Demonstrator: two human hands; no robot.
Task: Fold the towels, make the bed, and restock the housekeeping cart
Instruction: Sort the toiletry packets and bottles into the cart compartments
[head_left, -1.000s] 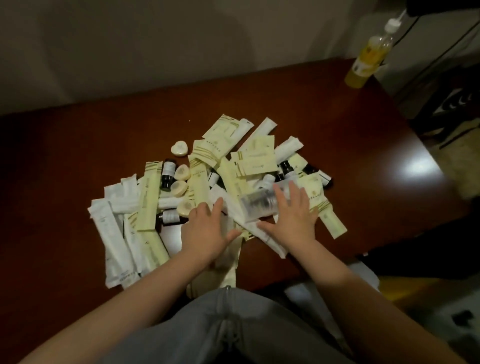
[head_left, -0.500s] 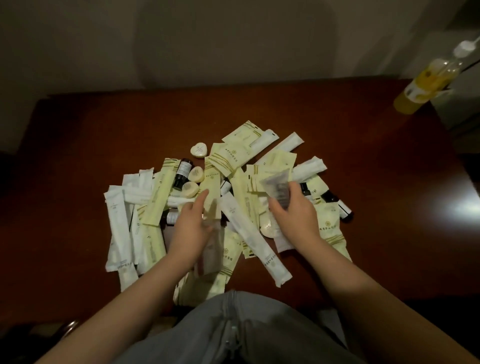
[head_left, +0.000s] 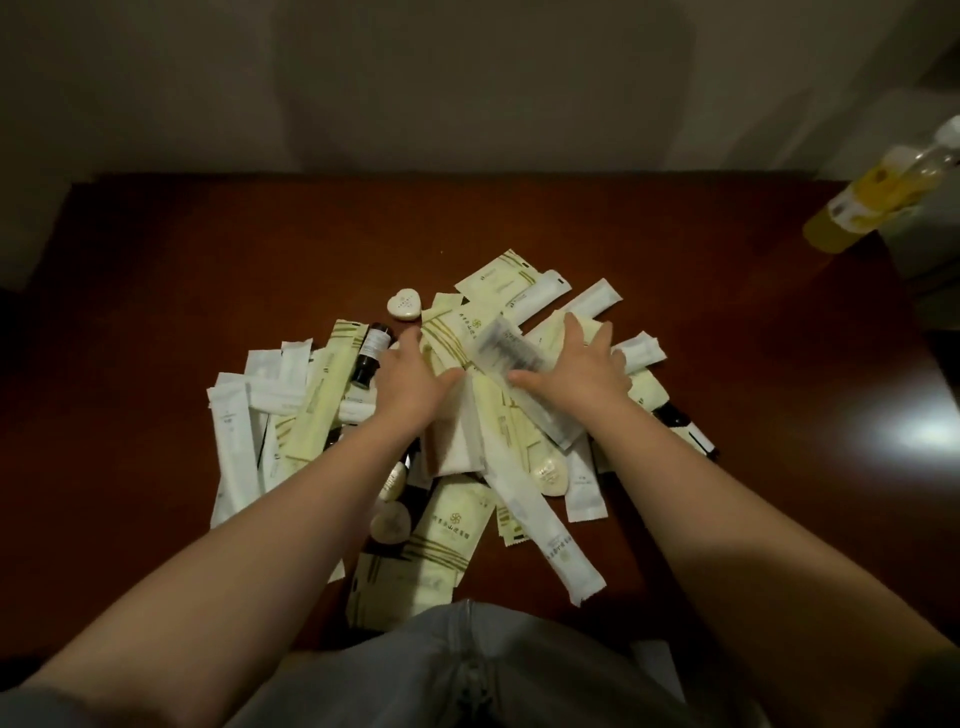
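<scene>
A heap of hotel toiletries (head_left: 457, 525) covers the middle of a dark red-brown table (head_left: 208, 249): pale yellow sachets, long white sleeves, small dark bottles (head_left: 370, 358) and heart-shaped soaps (head_left: 405, 304). My left hand (head_left: 410, 384) lies flat on the heap with fingers spread, beside a dark bottle. My right hand (head_left: 582, 374) rests on the right side of the heap, its thumb pinching a translucent frosted packet (head_left: 519, 374) that lies slanted across the sachets. A long white sleeve (head_left: 545, 530) points toward me.
A bottle of yellow liquid (head_left: 872, 192) with a white cap stands at the table's far right corner. A plain wall runs behind the table. My grey trousers (head_left: 467, 670) fill the bottom edge. A bright reflection (head_left: 914, 431) sits on the right of the table.
Both hands have reached farther out over the heap. The right hand has carried the translucent packet with it, which now lies slanted under the thumb. The view shifted left.
</scene>
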